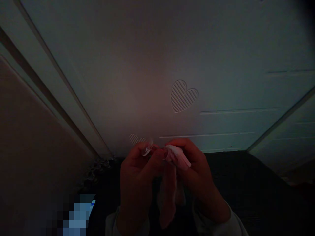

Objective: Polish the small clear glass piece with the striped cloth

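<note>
In dim light, my two hands meet at the lower middle of the head view. My right hand (198,168) is closed on a soft, fuzzy pink cloth (168,203); a bunched part shows above the fingers, and a long strip hangs down between the hands. My left hand (139,172) is closed, its thumb touching the cloth's bunched top. Between its fingers is a small, clear, shiny disc (147,149) that looks like a suction cup. How the disc and cloth are joined, if they are, I cannot make out.
A pale panel (123,72) with embossed hearts (183,96) and raised lines stands ahead, close to my hands. A brownish panel (29,141) rises at left. Ruffled trim (95,170) edges the dark surface (228,183) below. A lit, pixelated patch (78,218) glows at lower left.
</note>
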`<state>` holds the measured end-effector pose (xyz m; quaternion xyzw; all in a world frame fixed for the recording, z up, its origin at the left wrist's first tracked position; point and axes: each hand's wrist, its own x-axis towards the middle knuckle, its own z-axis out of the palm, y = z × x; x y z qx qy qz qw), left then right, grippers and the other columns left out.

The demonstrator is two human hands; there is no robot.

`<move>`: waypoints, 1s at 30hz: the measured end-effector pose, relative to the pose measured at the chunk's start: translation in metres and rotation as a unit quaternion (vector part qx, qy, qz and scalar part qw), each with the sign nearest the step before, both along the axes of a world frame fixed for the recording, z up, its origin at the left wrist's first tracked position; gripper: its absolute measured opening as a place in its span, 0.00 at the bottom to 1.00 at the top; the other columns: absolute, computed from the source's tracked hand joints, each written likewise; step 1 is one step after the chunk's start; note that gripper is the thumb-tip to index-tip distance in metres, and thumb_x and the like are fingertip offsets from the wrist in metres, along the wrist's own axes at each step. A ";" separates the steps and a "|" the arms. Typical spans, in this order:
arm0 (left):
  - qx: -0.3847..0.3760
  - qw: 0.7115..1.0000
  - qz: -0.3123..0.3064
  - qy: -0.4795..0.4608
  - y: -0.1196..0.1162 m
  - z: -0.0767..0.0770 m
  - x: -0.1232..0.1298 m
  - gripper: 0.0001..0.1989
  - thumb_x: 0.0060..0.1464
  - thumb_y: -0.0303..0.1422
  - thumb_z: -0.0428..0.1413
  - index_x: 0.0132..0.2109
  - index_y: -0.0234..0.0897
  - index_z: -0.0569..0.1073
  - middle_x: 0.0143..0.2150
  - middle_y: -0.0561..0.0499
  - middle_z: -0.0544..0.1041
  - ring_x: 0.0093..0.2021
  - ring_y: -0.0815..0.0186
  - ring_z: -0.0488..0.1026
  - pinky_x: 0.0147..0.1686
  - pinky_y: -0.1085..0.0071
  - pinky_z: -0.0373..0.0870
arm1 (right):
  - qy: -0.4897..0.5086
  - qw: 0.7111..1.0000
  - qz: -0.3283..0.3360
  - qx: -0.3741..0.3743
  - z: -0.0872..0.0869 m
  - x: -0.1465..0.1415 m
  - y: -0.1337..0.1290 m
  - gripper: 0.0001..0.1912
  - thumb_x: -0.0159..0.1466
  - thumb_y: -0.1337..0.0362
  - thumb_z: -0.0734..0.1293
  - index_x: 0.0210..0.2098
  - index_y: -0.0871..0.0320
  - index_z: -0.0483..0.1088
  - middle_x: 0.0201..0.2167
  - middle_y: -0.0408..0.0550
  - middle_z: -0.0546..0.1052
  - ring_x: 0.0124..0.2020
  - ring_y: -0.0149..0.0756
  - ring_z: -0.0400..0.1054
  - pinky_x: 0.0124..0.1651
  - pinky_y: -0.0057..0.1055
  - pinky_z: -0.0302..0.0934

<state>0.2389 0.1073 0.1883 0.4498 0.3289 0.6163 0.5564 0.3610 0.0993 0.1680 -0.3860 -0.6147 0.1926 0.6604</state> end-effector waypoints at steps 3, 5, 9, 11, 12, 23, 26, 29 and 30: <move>0.009 1.000 0.009 0.014 0.001 0.001 -0.001 0.04 0.47 0.28 0.63 0.27 0.39 0.76 0.23 0.57 0.75 0.23 0.72 0.73 0.21 0.82 0.69 | 0.003 1.000 0.000 0.001 0.000 0.000 0.001 0.06 0.58 0.67 0.66 0.36 0.53 0.72 0.27 0.41 0.77 0.27 0.32 0.72 0.28 0.26 0.65; 0.015 1.000 0.016 0.021 0.001 0.001 -0.001 0.04 0.47 0.29 0.63 0.27 0.38 0.76 0.23 0.57 0.75 0.24 0.72 0.73 0.22 0.81 0.70 | 0.013 1.000 -0.013 -0.001 -0.002 -0.001 0.002 0.07 0.58 0.68 0.67 0.37 0.52 0.72 0.29 0.42 0.78 0.28 0.33 0.73 0.29 0.26 0.66; 0.027 0.999 0.021 0.023 0.001 -0.001 0.000 0.03 0.48 0.29 0.63 0.28 0.38 0.76 0.24 0.56 0.76 0.26 0.71 0.74 0.23 0.81 0.70 | 0.030 0.996 -0.074 0.049 -0.004 -0.003 0.003 0.11 0.55 0.69 0.70 0.37 0.51 0.70 0.30 0.42 0.76 0.32 0.35 0.72 0.34 0.30 0.67; 0.030 0.999 0.022 0.026 0.002 -0.001 0.000 0.03 0.48 0.29 0.62 0.28 0.38 0.76 0.24 0.56 0.76 0.26 0.71 0.74 0.24 0.81 0.71 | 0.036 0.991 -0.094 0.089 -0.004 -0.005 0.004 0.11 0.55 0.71 0.70 0.36 0.51 0.69 0.32 0.42 0.75 0.34 0.35 0.71 0.37 0.32 0.67; 0.029 0.999 0.023 0.027 0.002 -0.001 0.001 0.04 0.49 0.28 0.62 0.28 0.38 0.76 0.24 0.56 0.76 0.26 0.71 0.74 0.24 0.81 0.71 | 0.036 0.989 -0.099 0.104 -0.004 -0.005 0.004 0.11 0.55 0.72 0.69 0.35 0.51 0.68 0.33 0.42 0.75 0.35 0.35 0.71 0.37 0.32 0.67; 0.011 1.000 0.006 0.015 0.001 0.000 0.000 0.05 0.50 0.30 0.62 0.28 0.38 0.75 0.24 0.57 0.77 0.24 0.73 0.73 0.21 0.83 0.69 | 0.008 0.992 -0.073 0.101 -0.012 -0.001 0.005 0.10 0.58 0.74 0.68 0.34 0.52 0.71 0.30 0.41 0.76 0.32 0.33 0.72 0.35 0.30 0.66; 0.012 1.000 0.006 0.016 0.002 -0.001 0.000 0.04 0.50 0.31 0.62 0.29 0.38 0.76 0.25 0.57 0.77 0.25 0.73 0.74 0.23 0.83 0.70 | -0.005 0.993 -0.083 0.087 -0.012 -0.002 0.004 0.09 0.59 0.73 0.68 0.35 0.52 0.72 0.30 0.40 0.77 0.31 0.31 0.72 0.34 0.27 0.66; 0.016 1.000 0.005 0.015 0.004 -0.002 0.000 0.05 0.51 0.32 0.62 0.28 0.38 0.76 0.24 0.58 0.76 0.25 0.74 0.73 0.24 0.84 0.70 | -0.018 0.993 -0.092 0.075 -0.011 -0.002 0.003 0.09 0.59 0.73 0.68 0.35 0.52 0.72 0.29 0.39 0.78 0.30 0.30 0.73 0.33 0.25 0.65; 0.015 1.000 0.007 0.015 0.004 -0.002 0.000 0.06 0.51 0.32 0.62 0.28 0.38 0.76 0.24 0.58 0.76 0.24 0.75 0.73 0.23 0.85 0.70 | -0.024 0.993 -0.095 0.069 -0.010 -0.002 0.003 0.09 0.59 0.73 0.67 0.35 0.52 0.73 0.29 0.39 0.78 0.30 0.30 0.73 0.33 0.25 0.65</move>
